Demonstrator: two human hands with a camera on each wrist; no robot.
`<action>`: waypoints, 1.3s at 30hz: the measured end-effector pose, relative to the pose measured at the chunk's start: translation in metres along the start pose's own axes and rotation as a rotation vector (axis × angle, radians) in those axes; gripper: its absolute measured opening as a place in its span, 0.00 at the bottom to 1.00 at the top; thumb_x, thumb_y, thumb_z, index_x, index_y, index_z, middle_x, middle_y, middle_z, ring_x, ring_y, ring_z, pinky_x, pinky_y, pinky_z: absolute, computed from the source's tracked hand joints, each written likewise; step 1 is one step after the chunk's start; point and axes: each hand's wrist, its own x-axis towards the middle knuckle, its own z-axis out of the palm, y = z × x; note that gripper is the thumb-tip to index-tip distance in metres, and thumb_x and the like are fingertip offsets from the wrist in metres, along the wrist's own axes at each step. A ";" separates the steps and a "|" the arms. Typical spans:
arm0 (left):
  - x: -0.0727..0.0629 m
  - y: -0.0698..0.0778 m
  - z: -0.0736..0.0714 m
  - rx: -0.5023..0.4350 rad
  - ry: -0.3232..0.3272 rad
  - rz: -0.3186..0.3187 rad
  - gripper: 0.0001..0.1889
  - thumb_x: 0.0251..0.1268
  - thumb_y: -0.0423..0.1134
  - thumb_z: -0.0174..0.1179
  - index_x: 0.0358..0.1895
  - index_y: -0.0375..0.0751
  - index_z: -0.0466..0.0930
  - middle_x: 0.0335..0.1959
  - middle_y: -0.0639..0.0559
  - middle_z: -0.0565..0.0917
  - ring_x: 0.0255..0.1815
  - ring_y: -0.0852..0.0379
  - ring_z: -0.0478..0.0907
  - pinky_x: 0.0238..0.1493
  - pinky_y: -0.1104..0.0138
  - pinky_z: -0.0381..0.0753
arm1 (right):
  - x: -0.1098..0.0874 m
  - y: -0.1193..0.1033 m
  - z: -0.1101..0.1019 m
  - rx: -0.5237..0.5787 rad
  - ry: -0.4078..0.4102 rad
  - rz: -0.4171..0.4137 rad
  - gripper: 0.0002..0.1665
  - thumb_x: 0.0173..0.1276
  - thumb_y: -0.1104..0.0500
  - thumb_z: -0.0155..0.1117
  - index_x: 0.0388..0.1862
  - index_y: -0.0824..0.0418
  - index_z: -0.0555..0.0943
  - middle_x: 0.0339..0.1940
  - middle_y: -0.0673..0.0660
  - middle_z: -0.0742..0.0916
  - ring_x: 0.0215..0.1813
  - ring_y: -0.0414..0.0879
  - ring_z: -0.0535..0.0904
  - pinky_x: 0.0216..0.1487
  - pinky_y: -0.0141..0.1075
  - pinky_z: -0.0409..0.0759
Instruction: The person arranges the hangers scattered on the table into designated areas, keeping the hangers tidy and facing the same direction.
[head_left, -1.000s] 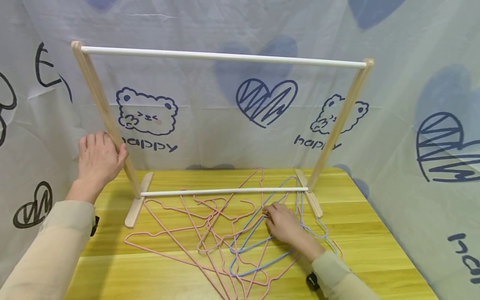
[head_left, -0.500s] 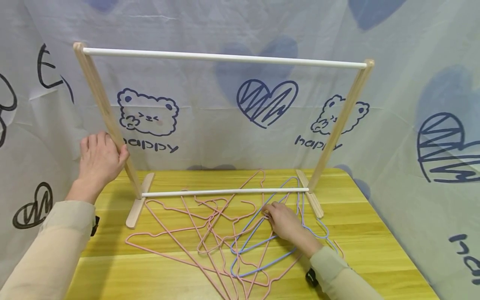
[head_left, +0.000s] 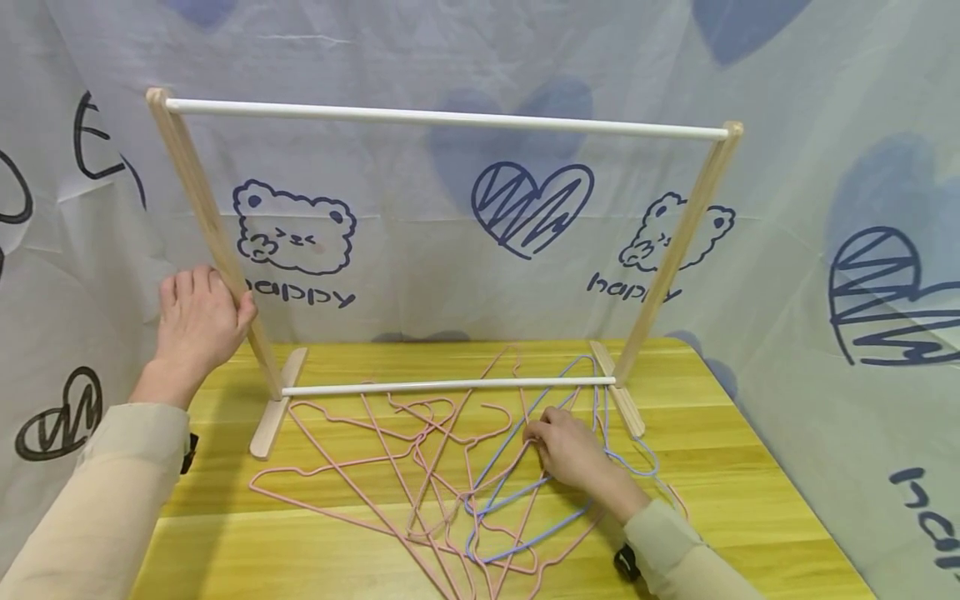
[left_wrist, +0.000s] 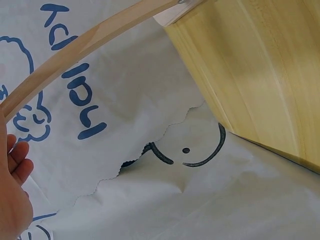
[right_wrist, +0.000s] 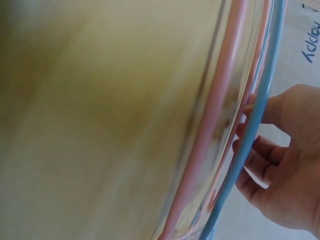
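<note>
Moved: thin pink wire hanger (head_left: 512, 462), its corner toward the table's (head_left: 757, 533) near edge | right hand (head_left: 567, 443): my fingers pinch it; left hand (head_left: 197, 321): fingers grip pale wooden upright (head_left: 199, 183) | white top rail (head_left: 446, 119): none hung; thin blue hangers (head_left: 536, 537) lie loose

A creased, pale grey sheet backdrop (head_left: 405, 50) lines the back and both sides of a yellow wood-grained tabletop (head_left: 750, 500). On the rear panel, a hatched navy heart outline (head_left: 534, 212) sits between two scalloped navy bear faces (head_left: 296, 250), each above navy "happy" lettering (head_left: 303, 292). A larger hatched navy heart (head_left: 873, 287) marks the right panel; a small hatched black heart (head_left: 62, 417), the left.
</note>
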 end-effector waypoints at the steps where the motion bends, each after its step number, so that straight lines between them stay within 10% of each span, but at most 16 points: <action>1: 0.000 0.000 0.000 -0.001 -0.001 0.000 0.22 0.79 0.45 0.46 0.36 0.23 0.64 0.41 0.29 0.64 0.48 0.28 0.58 0.59 0.37 0.51 | 0.000 0.000 0.000 -0.006 0.005 -0.002 0.05 0.69 0.64 0.71 0.42 0.56 0.88 0.34 0.52 0.81 0.34 0.44 0.76 0.34 0.35 0.77; 29: -0.002 0.000 0.000 0.024 0.008 0.019 0.24 0.79 0.45 0.45 0.35 0.22 0.63 0.40 0.28 0.63 0.45 0.28 0.57 0.54 0.38 0.52 | -0.017 0.010 -0.007 -0.106 0.166 0.002 0.07 0.61 0.63 0.79 0.34 0.53 0.89 0.39 0.50 0.87 0.36 0.47 0.71 0.39 0.40 0.68; 39: -0.002 0.001 0.000 0.029 -0.002 0.022 0.24 0.81 0.45 0.45 0.35 0.21 0.62 0.40 0.28 0.62 0.44 0.29 0.56 0.54 0.38 0.51 | -0.028 0.014 -0.015 -0.072 0.138 0.015 0.08 0.59 0.69 0.78 0.35 0.58 0.89 0.35 0.51 0.85 0.40 0.48 0.81 0.45 0.42 0.81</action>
